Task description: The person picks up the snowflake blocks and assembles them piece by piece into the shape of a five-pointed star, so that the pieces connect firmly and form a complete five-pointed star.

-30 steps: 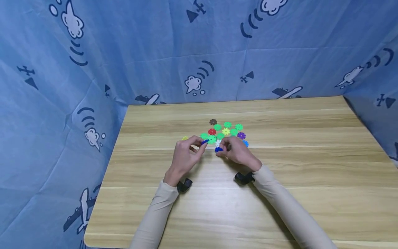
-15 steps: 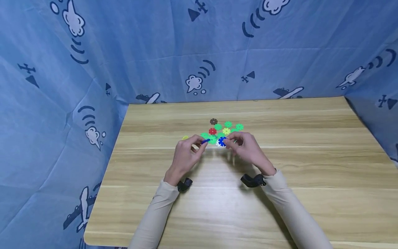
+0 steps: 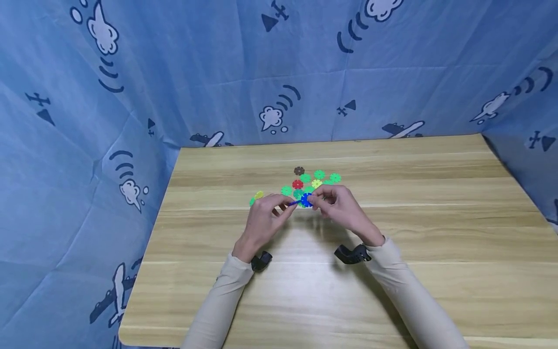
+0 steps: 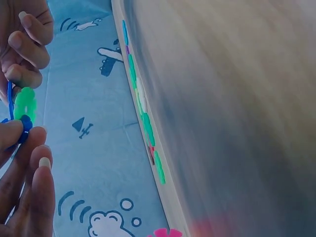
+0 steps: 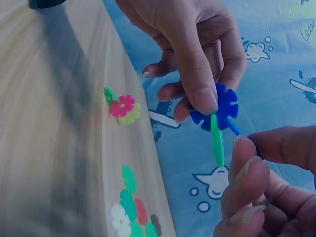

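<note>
I am following the rig from afar; the left hand [image 3: 263, 220] is pinching a blue disc [image 5: 229, 104], from which a green disc [image 5: 217, 143] is standing out crosswise; the right hand [image 3: 344, 209] is pinching a second blue disc [image 5: 235, 128]; all three discs are hanging above the wooden table [image 3: 436, 218], at the near side of the main scatter. Compared with half a second ago, the left hand is now sitting slightly further right and nearer, the right hand's piece slightly further left; the two blue edges are now appearing to touch; I am reading this as a new piece being fitted to a started pair, though whether the slots are engaging I cannot tell. The left hand's shift is also uncovering another green disc [image 3: 252, 201] near a yellow disc [image 3: 259, 194] on the left; further off, a red disc [image 3: 297, 184] is lying among the scatter, with a brown disc [image 3: 299, 171] on its far side.
</note>
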The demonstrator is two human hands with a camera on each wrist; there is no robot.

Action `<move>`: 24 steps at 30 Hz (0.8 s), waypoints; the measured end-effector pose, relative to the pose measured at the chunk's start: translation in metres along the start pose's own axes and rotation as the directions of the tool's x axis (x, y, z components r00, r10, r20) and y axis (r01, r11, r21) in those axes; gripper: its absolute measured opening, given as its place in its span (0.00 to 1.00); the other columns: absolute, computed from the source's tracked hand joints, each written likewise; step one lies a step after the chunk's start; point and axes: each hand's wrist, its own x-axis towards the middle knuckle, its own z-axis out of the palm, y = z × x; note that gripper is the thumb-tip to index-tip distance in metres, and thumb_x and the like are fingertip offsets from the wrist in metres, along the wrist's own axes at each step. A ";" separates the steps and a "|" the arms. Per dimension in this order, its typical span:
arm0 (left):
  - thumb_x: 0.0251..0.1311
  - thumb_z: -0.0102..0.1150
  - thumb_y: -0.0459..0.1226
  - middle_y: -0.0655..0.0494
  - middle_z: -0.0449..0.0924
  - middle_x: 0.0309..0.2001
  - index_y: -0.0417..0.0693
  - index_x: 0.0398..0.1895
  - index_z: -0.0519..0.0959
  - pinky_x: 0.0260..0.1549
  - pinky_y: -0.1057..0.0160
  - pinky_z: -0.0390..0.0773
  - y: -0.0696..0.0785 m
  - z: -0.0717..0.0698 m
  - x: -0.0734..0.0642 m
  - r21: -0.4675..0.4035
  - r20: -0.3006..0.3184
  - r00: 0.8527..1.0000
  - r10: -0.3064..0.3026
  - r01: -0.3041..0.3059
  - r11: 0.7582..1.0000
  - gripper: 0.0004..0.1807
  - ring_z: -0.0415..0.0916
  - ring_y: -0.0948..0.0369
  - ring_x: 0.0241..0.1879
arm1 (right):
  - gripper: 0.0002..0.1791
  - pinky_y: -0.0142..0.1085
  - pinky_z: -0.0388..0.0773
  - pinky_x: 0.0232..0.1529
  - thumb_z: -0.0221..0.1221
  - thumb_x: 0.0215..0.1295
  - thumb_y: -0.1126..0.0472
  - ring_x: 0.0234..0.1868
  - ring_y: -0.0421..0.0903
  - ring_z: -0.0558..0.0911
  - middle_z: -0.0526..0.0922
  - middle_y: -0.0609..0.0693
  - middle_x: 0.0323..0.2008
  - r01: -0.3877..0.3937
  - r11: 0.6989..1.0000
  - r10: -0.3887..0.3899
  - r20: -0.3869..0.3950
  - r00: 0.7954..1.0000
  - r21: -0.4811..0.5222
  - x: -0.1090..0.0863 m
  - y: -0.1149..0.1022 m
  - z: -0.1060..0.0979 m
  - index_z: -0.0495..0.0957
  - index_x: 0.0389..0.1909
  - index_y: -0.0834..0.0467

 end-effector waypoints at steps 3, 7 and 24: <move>0.67 0.69 0.38 0.55 0.91 0.36 0.47 0.40 0.90 0.28 0.76 0.82 0.000 0.000 -0.001 -0.002 -0.002 1.000 0.004 -0.004 1.000 0.05 0.86 0.63 0.32 | 0.11 0.32 0.72 0.20 0.62 0.76 0.55 0.24 0.60 0.78 0.83 0.48 0.28 -0.010 1.000 0.010 0.007 1.000 0.012 -0.001 0.000 0.000 0.84 0.41 0.59; 0.67 0.70 0.38 0.56 0.92 0.36 0.48 0.40 0.90 0.28 0.75 0.82 0.000 -0.001 -0.001 -0.006 -0.004 1.000 0.031 -0.031 1.000 0.05 0.85 0.63 0.32 | 0.11 0.32 0.74 0.21 0.62 0.75 0.55 0.23 0.52 0.78 0.84 0.49 0.28 0.003 1.000 -0.003 0.018 1.000 0.013 -0.002 0.000 0.000 0.84 0.41 0.59; 0.60 0.73 0.29 0.51 0.92 0.35 0.40 0.38 0.90 0.39 0.68 0.87 0.006 -0.004 -0.003 0.022 -0.057 0.972 0.229 -0.228 0.973 0.04 0.89 0.59 0.34 | 0.08 0.39 0.83 0.27 0.64 0.73 0.59 0.31 0.63 0.85 0.86 0.65 0.31 0.037 0.999 -0.037 0.024 0.999 0.009 -0.008 0.000 0.001 0.85 0.36 0.59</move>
